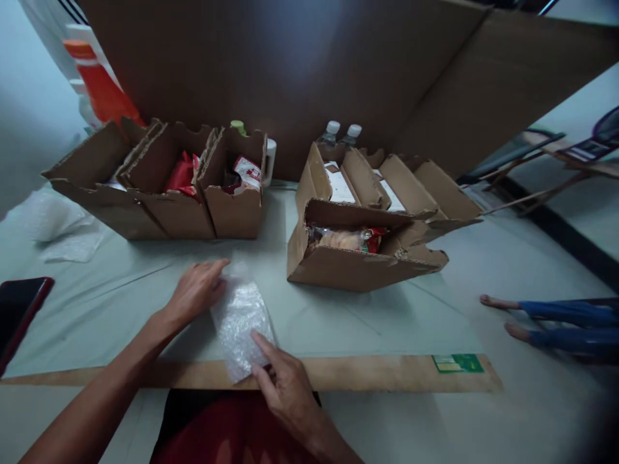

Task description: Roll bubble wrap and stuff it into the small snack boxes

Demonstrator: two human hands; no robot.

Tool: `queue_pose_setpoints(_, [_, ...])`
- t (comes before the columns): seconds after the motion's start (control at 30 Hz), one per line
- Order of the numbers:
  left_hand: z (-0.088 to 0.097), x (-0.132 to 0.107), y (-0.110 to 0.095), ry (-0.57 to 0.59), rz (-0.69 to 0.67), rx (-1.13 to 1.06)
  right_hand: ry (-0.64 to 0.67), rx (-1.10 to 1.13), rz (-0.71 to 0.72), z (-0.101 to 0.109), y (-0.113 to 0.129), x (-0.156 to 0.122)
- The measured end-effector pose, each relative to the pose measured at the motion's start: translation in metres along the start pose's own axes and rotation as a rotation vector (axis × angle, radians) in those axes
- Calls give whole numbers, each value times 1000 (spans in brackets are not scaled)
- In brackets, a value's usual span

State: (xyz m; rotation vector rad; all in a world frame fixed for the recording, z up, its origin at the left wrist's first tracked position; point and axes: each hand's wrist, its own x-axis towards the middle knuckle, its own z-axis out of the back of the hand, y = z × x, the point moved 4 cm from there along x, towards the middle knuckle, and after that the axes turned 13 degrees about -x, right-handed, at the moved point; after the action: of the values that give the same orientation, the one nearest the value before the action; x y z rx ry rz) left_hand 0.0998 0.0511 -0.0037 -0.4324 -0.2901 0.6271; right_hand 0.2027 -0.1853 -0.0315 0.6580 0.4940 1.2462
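Note:
A sheet of clear bubble wrap (244, 316) lies before me, reaching over the table's front edge. At its upper left is my left hand (198, 290), index finger stretched along the top and the other fingers curled at the wrap's edge; their tips are partly hidden. My right hand (285, 380) pinches the lower right edge of the wrap between thumb and fingers. No object shows clearly inside the wrap.
Cardboard bins (169, 212) with red packets stand at left. More bins (396, 187) stand at right, one crosswise in front (362, 270). Bubble wrap (58, 222) and a phone (22, 309) lie left. Bottles (331, 132) stand behind. A person's legs (561, 322) show at right.

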Motion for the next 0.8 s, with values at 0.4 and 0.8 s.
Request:
queue_pose_setpoints(0.4, [15,-116,-52,49,-264,-386,222,439,-306,4,-9,16])
queue_pose_setpoints(0.8, [-20,-105,-41,-138,178,-618,-144,116,31,62,14,18])
